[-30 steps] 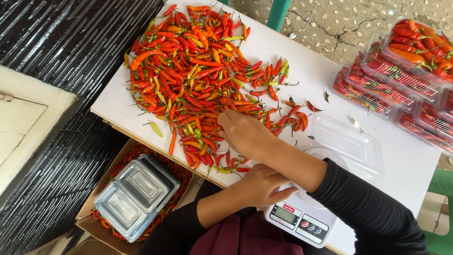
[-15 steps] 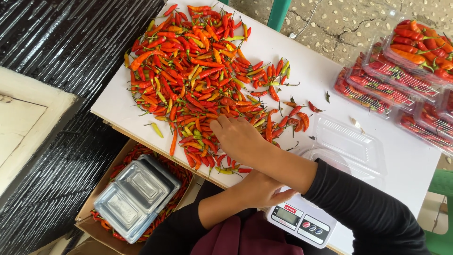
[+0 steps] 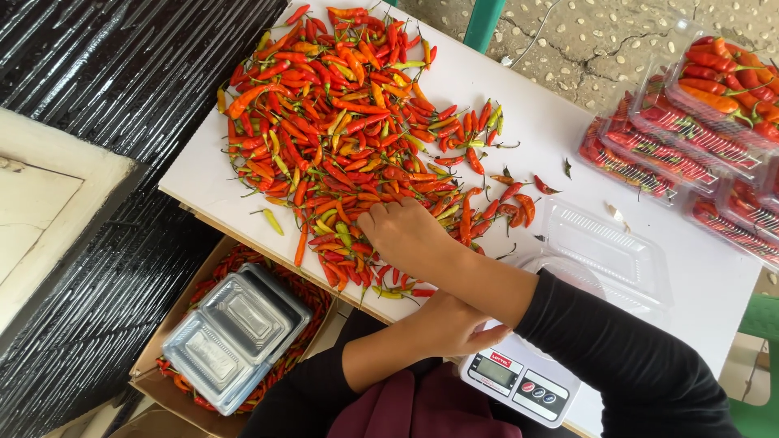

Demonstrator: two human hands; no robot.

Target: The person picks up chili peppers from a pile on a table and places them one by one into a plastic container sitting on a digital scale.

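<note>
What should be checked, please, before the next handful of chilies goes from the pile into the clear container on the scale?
1. Right hand on the chili pile, fingers curled into it: ok.
2. Chilies actually gripped: cannot tell, fingers hide them.
3. Clear container open on the scale: ok.
4. Container free of chilies: ok, none visible inside.
5. Scale display readable: not ok, too small and partly behind the left hand.
6. Left hand clear of the scale platform: cannot tell; it rests at the scale's edge.
</note>
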